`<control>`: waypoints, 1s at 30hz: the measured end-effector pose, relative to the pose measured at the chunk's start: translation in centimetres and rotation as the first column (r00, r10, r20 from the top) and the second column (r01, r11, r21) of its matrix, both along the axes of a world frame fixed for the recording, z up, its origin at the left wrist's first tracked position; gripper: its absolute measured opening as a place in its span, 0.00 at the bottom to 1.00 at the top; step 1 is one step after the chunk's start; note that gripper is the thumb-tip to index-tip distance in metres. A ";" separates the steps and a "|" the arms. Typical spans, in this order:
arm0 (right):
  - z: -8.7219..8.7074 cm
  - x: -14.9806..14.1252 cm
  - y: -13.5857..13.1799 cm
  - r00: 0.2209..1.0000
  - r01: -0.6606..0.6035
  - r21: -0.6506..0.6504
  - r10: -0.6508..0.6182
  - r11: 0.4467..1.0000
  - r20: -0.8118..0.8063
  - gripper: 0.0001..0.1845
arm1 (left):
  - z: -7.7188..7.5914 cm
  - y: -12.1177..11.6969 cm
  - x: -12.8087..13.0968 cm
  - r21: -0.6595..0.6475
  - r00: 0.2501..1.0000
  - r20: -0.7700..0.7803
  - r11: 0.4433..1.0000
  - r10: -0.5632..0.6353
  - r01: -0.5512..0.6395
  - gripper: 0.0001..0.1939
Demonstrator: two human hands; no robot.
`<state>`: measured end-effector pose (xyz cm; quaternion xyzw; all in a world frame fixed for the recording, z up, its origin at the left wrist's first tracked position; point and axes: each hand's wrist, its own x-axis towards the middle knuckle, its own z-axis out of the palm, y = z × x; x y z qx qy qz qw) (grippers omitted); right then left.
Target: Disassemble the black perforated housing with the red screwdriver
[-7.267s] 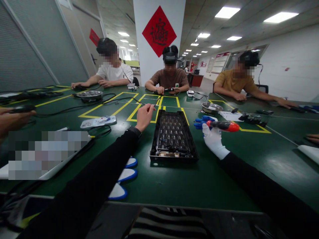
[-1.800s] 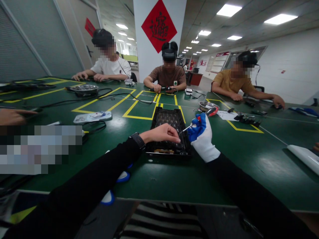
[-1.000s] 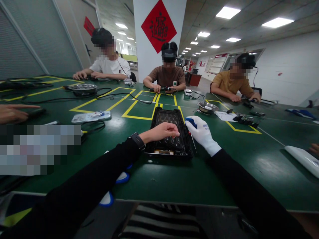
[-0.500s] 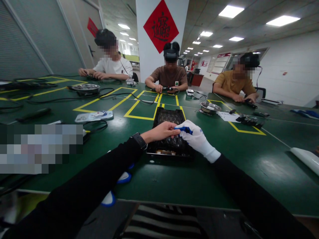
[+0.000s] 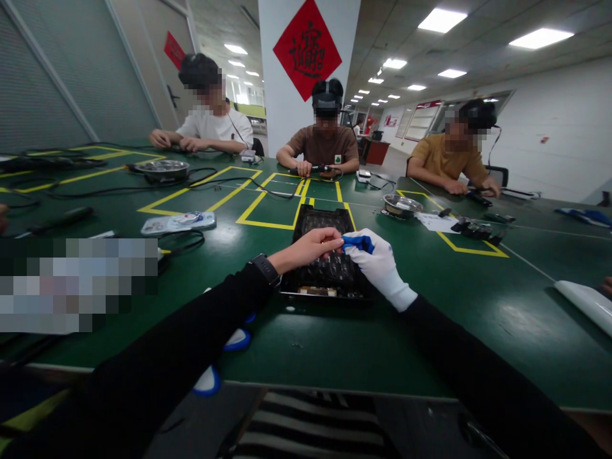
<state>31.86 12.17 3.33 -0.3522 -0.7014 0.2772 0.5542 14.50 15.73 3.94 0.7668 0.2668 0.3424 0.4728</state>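
My left hand (image 5: 313,247) is bare, with a dark watch (image 5: 266,269) on the wrist. Its thumb and fingers are closed in a pinch on the blue fingertips of a white work glove (image 5: 382,261). That glove covers my right hand (image 5: 375,258), whose fingers reach toward the left hand and appear to hold nothing. Both hands are above an open black tray-like device housing (image 5: 329,220), with dark, shiny, ribbed parts inside and a brownish strip (image 5: 315,291) at its near edge. Blue-and-white glove fingers (image 5: 238,340) stick out from beneath my left forearm.
Three people with headsets sit across the green table (image 5: 406,357). A phone (image 5: 179,222), a screwdriver-like tool (image 5: 62,220) and cables lie on the left. Metal bowls (image 5: 401,205), a paper (image 5: 437,222) and small black parts (image 5: 478,231) stand farther off. A white object (image 5: 583,310) lies at right.
My gloved right hand has turned slightly, and more of the glove's blue side shows. The left hand keeps its pinch. The person on the right has moved one hand outward.
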 end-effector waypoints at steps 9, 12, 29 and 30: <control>0.1 0.2 0.1 0.986 0.166 -0.020 -0.167 0.986 -0.009 0.07 | -0.2 0.4 0.0 0.046 0.995 0.022 0.994 0.097 -0.098 0.14; 0.0 0.1 0.2 0.985 0.171 -0.044 -0.172 0.984 -0.031 0.07 | 0.0 0.3 -0.1 0.041 0.988 0.007 0.988 0.151 -0.152 0.14; -0.7 0.2 0.3 0.988 0.138 0.020 -0.139 0.990 0.070 0.07 | -0.4 0.4 -0.1 0.080 0.998 0.029 0.996 0.049 -0.051 0.14; -0.7 0.2 0.3 0.986 0.133 0.036 -0.136 0.990 0.098 0.07 | -0.4 0.4 -0.1 0.083 0.999 0.028 0.996 0.041 -0.043 0.14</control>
